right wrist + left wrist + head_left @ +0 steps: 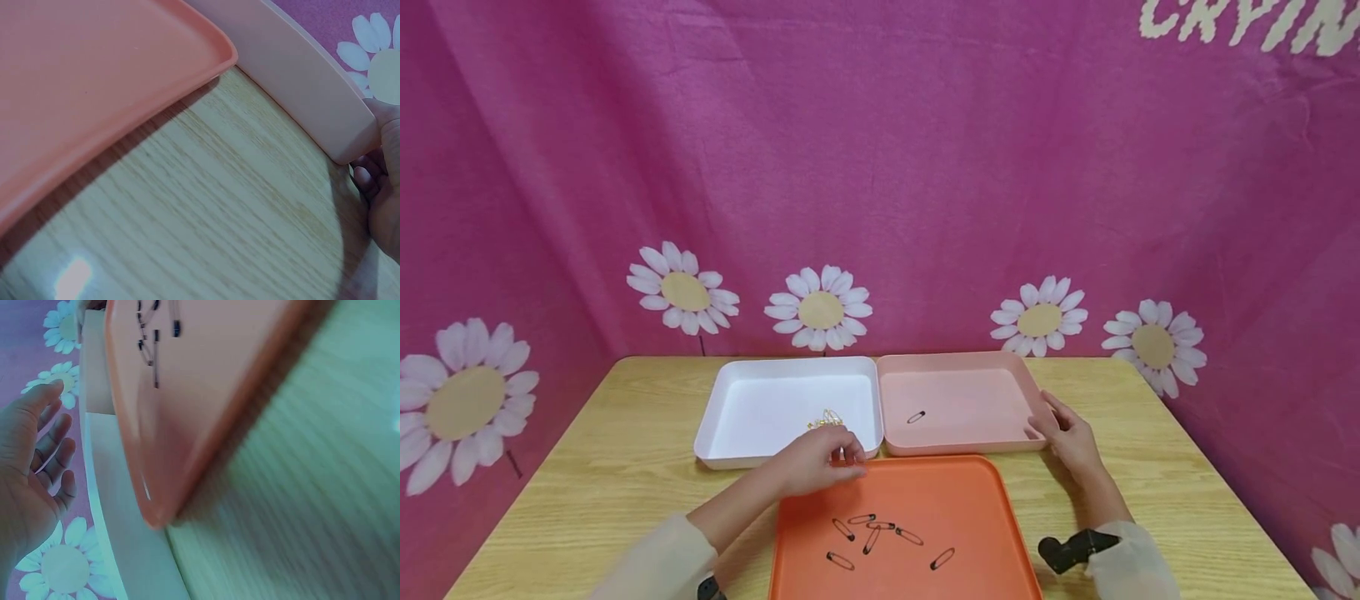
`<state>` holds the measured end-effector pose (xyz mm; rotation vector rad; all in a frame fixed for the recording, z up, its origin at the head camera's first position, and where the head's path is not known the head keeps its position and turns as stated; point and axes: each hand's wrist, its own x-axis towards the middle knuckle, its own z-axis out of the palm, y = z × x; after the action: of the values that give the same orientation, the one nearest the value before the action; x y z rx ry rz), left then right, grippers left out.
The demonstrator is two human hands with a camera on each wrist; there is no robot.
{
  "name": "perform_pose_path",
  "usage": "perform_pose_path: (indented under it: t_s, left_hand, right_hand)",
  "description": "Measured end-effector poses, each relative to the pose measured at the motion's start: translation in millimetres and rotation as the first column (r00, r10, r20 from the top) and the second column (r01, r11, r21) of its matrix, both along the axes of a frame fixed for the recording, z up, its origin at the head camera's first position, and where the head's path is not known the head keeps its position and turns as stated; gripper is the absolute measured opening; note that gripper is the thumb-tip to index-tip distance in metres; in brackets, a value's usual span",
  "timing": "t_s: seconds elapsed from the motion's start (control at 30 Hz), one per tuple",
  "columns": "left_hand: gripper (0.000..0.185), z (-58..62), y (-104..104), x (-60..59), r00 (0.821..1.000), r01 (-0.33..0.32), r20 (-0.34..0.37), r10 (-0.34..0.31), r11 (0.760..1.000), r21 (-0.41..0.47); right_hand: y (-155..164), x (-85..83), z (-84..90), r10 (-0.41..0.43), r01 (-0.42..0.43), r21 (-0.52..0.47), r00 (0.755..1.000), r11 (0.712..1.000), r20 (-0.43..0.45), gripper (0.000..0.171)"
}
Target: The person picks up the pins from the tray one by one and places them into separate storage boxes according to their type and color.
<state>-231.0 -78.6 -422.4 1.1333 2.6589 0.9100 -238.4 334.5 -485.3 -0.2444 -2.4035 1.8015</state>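
Head view: gold pins (826,423) lie just beyond the left fingers (850,447).

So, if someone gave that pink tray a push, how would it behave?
The pink tray has thin walls that hold their shape, so it is probably light and fairly stiff. Being broad and low, it would likely slide rather than tip. The lone safety pin lies loose inside, so it may skid about.

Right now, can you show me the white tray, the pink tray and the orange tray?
White tray (767,408): head view, bare floor.
Pink tray (970,404): head view, bare floor.
Orange tray (966,500): head view, bare surface above the pins.
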Motion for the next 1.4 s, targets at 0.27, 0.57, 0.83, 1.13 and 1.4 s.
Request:
perform_pose_path:
  t_s: [0.27, 0.57, 0.83, 1.13, 1.4]
  left_hand:
    - [0.007, -9.2, -23, 12.3, 0.997, 0.07, 0.046, -0.065, 0.991, -0.111]
    - [0.004, -25.9, -30, 20.5, 0.988, 0.139, -0.024, -0.149, 0.959, -0.248]
    - [0.005, -29.0, -26, 23.6, 0.988, 0.141, -0.024, -0.152, 0.957, -0.254]
    - [0.009, -28.6, -24, 24.3, 0.991, 0.13, 0.067, -0.118, 0.968, -0.214]
    - [0.009, -35.1, -26, 25.3, 0.988, 0.113, 0.117, -0.098, 0.985, -0.134]
  right_hand:
    - [0, 2.3, 2.1, 0.001, -0.001, 0.001, 1.0, 1.0, 0.013, 0.066]
    - [-1, 1.4, 1.9, 0.018, -0.017, -0.028, 1.0, 0.999, 0.016, 0.066]
    - [-1, 1.1, 2.6, 0.004, -0.004, -0.017, 0.999, 1.0, 0.032, 0.065]
    - [0, 1.3, 3.0, -0.005, 0.005, 0.014, 1.0, 1.0, 0.026, 0.065]
    - [0, 0.7, 3.3, -0.009, 0.007, 0.06, 0.999, 0.998, 0.042, 0.066]
